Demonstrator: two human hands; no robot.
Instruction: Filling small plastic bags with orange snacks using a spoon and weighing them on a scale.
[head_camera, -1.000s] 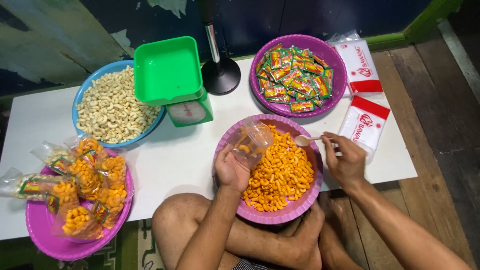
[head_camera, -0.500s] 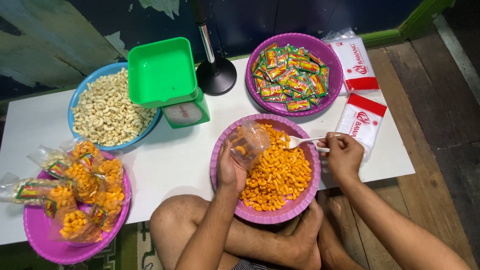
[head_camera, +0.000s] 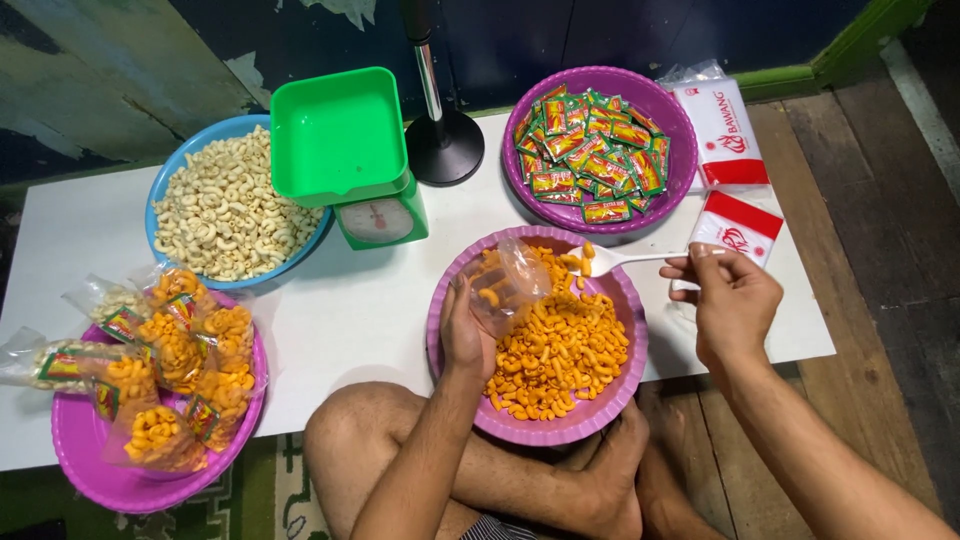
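Clear bag is gripped open-mouthed in left hand, tilted for filling; loaded spoon is pinched by right hand beside it, above purple bowl so spills are caught.

Stand pole cut off at top edge.

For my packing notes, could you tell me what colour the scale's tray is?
Bright green, seen clearly in the head view: the scale's tray.

1. A white table stands low over a wooden plank floor on the right.
2. A dark blue wall with peeling paint runs along the far side.
3. A green skirting edges the wall.
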